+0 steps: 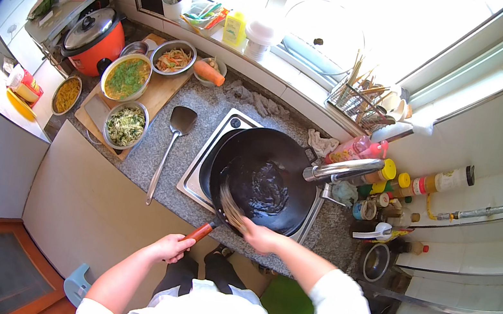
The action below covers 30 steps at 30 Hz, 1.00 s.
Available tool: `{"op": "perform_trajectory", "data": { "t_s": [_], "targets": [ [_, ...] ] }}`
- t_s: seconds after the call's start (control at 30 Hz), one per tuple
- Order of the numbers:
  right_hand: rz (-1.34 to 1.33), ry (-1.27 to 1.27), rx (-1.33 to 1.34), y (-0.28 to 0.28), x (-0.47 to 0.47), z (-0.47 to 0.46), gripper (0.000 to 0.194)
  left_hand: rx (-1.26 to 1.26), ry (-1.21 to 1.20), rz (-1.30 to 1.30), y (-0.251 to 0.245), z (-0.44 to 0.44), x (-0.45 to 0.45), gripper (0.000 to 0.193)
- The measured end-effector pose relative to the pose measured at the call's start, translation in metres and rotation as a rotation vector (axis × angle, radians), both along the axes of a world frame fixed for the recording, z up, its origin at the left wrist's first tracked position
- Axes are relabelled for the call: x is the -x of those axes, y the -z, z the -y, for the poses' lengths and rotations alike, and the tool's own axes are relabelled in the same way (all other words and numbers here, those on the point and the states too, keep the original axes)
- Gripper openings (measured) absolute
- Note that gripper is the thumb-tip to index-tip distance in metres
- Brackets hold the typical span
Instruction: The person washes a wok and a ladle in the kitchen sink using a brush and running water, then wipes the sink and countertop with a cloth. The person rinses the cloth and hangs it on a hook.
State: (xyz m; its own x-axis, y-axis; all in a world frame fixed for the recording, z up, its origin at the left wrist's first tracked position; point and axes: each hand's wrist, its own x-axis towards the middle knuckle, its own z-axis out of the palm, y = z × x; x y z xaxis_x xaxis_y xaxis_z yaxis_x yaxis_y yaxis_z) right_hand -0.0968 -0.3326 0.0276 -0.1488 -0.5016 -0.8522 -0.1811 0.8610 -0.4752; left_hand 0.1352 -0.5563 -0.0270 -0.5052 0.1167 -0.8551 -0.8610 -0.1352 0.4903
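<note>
A black wok [256,157] rests over the steel sink [186,182], with some dark shiny liquid [270,191] in its bottom. My left hand [171,247] grips the wok's reddish wooden handle [199,232] at the counter's front edge. In my right hand [261,237] is a bamboo wok brush [231,206], blurred, its bristles against the inner left wall of the wok. A chrome faucet [347,169] reaches over the wok's right rim. On the granite counter to the left lies a metal wok spatula [178,126].
Several bowls, among them a bowl of shredded greens [126,124] and a soup bowl [127,77], stand on a wooden cutting board [171,91]. Behind them is an orange rice cooker [95,41]. Bottles [423,185] crowd the right side. A utensil basket [357,104] sits on the sill.
</note>
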Motion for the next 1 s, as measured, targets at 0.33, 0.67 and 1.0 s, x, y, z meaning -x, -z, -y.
{"op": "perform_trajectory", "data": {
  "t_s": [0.33,0.67,1.0],
  "targets": [
    [-0.675,0.086,0.332,0.107,0.057,0.060,0.060,0.079,0.100,-0.005,-0.008,0.002,0.007,0.045],
    [0.269,1.367,0.329,0.146,0.083,0.070,0.046,0.096,0.099,-0.017,-0.020,-0.005,0.008,0.036],
    [-0.470,-0.402,-0.347,0.041,0.082,-0.055,0.059,0.059,0.042,-0.009,-0.021,-0.006,0.007,0.039]
  ]
}}
